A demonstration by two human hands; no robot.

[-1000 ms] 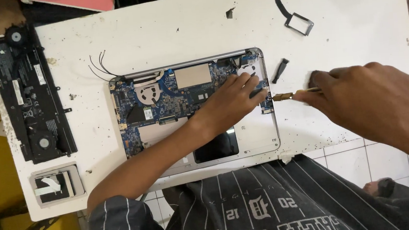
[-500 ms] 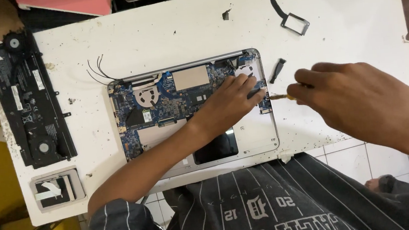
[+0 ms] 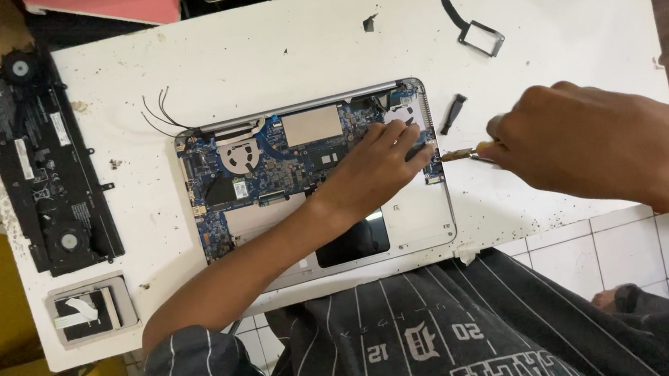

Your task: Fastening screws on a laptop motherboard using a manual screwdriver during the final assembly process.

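An opened silver laptop base (image 3: 426,220) lies on a white table (image 3: 258,57), its blue circuit board (image 3: 261,174) exposed. My left hand (image 3: 377,164) rests on the right part of the board, fingers pressing down near the edge. My right hand (image 3: 581,146) grips a small screwdriver (image 3: 461,154), whose tip meets the laptop's right edge by my left fingertips. Which part the tip touches is hidden by my fingers.
A long black battery with fans (image 3: 43,173) lies at the table's left edge, a small grey drive (image 3: 91,310) below it. A black bracket with ribbon (image 3: 474,26) and a small black piece (image 3: 452,113) lie right of the laptop. Loose wires (image 3: 159,115) stick out at the top left.
My right hand with the screwdriver has shifted slightly left toward the laptop's right edge. My left hand stays on the board.
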